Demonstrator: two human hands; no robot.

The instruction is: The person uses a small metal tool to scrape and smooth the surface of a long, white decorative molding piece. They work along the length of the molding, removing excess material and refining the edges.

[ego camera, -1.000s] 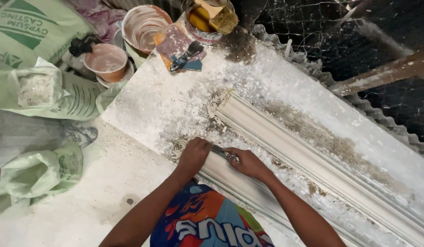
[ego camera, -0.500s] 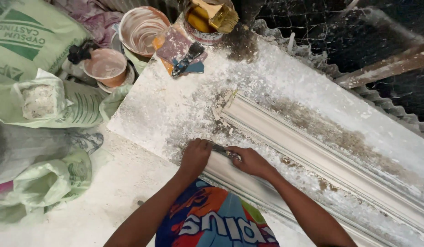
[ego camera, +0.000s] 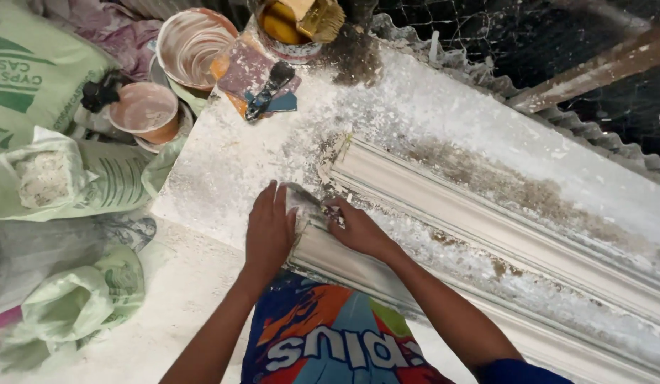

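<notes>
Desk (ego camera: 223, 163): broad white slab, coated in plaster dust and crumbs, running from lower left to the right edge.

Plaster moulding (ego camera: 486, 227): long, white, ridged profile lying along the desk, its near end just under both hands; brown staining in the channel beside it.

Large green-and-white sack (ego camera: 27, 71) at upper left, printed face up, partly cut off by the frame. Open pale green bag (ego camera: 52, 178) below it, mouth showing white powder, lying just beside the desk edge. Crumpled green bag (ego camera: 81, 299) at lower left on the dusty floor. Printed lettering on all 3 not copied.

Left hand (ego camera: 269, 231): palm down, fingers extended and close together, pressed flat on the near end of the moulding; nothing gripped.

Right hand (ego camera: 358, 229): fingers curled around the handle of a small scraper (ego camera: 305, 198), blade dusted white and lying on the moulding end between the 2 hands, touching the left fingertips or just beside them.

Bowl (ego camera: 191, 46) at the top, plaster-smeared, orange rim. Smaller cup (ego camera: 141, 110) to its left, pinkish inside, off the desk corner. Tin (ego camera: 291, 25) at the top edge with yellow contents and a brush resting in it. Dark-handled tool (ego camera: 269, 89) on coloured sandpaper sheets at the desk's far corner, well apart from the hands.
</notes>
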